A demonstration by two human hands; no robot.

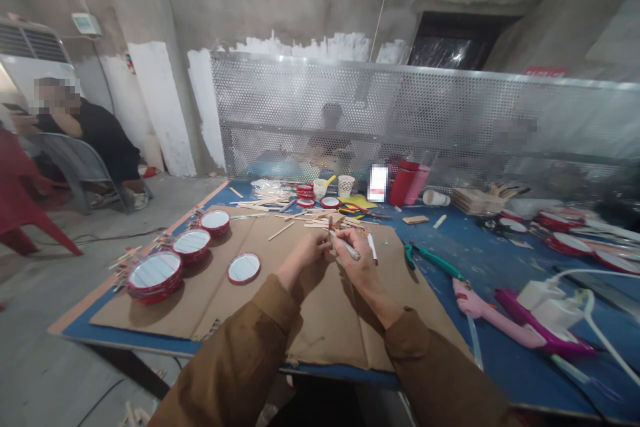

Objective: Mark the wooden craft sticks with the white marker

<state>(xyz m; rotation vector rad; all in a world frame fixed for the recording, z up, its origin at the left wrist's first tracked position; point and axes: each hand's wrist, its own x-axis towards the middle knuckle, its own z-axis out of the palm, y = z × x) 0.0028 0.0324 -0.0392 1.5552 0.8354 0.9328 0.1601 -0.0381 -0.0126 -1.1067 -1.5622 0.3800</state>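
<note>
My left hand [306, 255] pinches a thin wooden craft stick [330, 229] upright above the brown cardboard sheet [320, 320]. My right hand [356, 260] grips a white pen-like tool with a metal end [346, 245], its tip close to the stick. Just right of that hand, a white marker with a red tip [373, 248] lies on the cardboard. Loose craft sticks [320, 217] are scattered beyond my hands. Several round mirrors with red rims [155, 277] lie to the left, one apart [243, 268].
The blue table [440, 227] holds green pliers [435, 261], pink and magenta glue guns [500, 313], white cables, and more red-rimmed discs at the right. A person [85, 133] sits at the left. A perforated metal panel [400, 113] stands behind the table.
</note>
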